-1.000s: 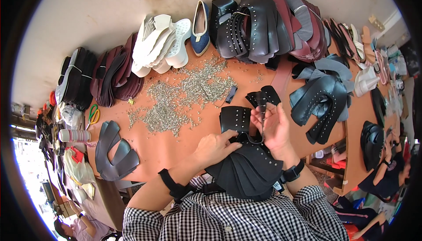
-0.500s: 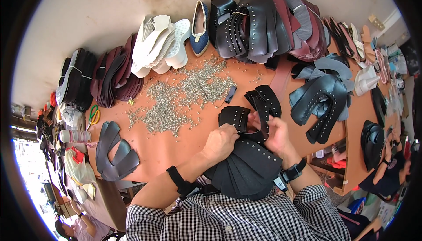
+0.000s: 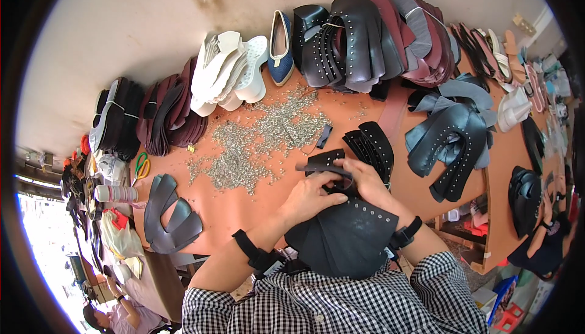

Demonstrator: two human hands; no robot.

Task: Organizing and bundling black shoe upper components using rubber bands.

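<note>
A fanned bundle of black shoe uppers (image 3: 344, 236), with a row of silver studs along one edge, rests between my forearms against my shirt. My left hand (image 3: 314, 198) is closed on the bundle near its curved top, thumb toward the studs. Fingers of my right hand (image 3: 364, 181) are bent over the same top part, gripping it from the far side. What lies between the fingertips is partly hidden. Just beyond my right hand, the other studded end of black uppers (image 3: 373, 148) stands up; whether it joins the bundle is hidden.
Loose silver studs (image 3: 244, 154) spread over the orange tabletop (image 3: 402, 194). Stacks of black uppers (image 3: 365, 47), maroon pieces (image 3: 170, 114) and white soles (image 3: 228, 72) line the wall, with a blue shoe (image 3: 280, 50). Scissors (image 3: 141, 166) lie left; another person's hand (image 3: 546, 206) is far right.
My right hand has moved left and up, from beside the studded strip onto the bundle's top. My left hand has shifted slightly, its thumb now lying across. The whole view has shifted a little.
</note>
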